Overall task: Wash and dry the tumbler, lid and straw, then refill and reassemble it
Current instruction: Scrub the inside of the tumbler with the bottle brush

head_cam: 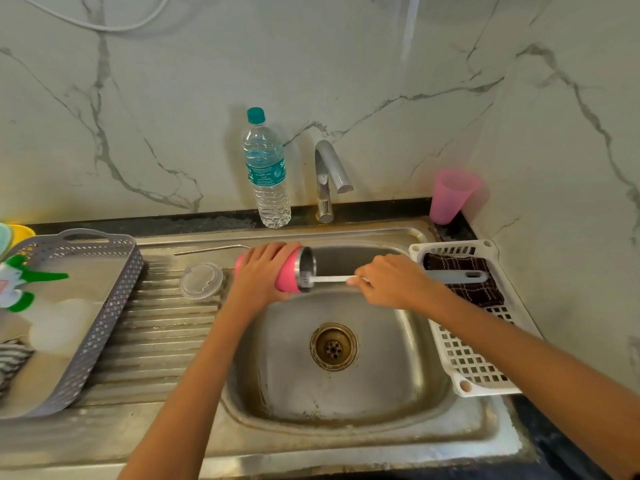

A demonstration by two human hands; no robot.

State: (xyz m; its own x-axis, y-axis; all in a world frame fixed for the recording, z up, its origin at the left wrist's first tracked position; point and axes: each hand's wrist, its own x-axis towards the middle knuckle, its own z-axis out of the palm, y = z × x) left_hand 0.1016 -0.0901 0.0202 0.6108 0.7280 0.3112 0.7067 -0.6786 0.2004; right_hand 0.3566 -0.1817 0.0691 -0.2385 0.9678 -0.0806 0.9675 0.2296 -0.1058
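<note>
**Over the sink's rear left corner: tumbler held on its side, brush at its mouth**

Over the rear left corner of the sink (381, 393), the pink tumbler (289, 275) is held on its side, steel mouth turned to the right. It is clasped around the body by the left grip (263, 268), fingers curled over the top. A thin white brush (329, 279) is pinched by the right grip (388, 282); its far end is at the tumbler's rim. The clear lid (201, 280) is noted on the drainboard, just left of the tumbler. The metal straw (211, 250) is laid along the drainboard's rear edge. A water bottle (266, 168) and the tap (329, 178) are recorded behind the sink's rear edge. A white basket (467, 358) with a dark cloth (464, 268) is set at the sink's right edge.
</note>
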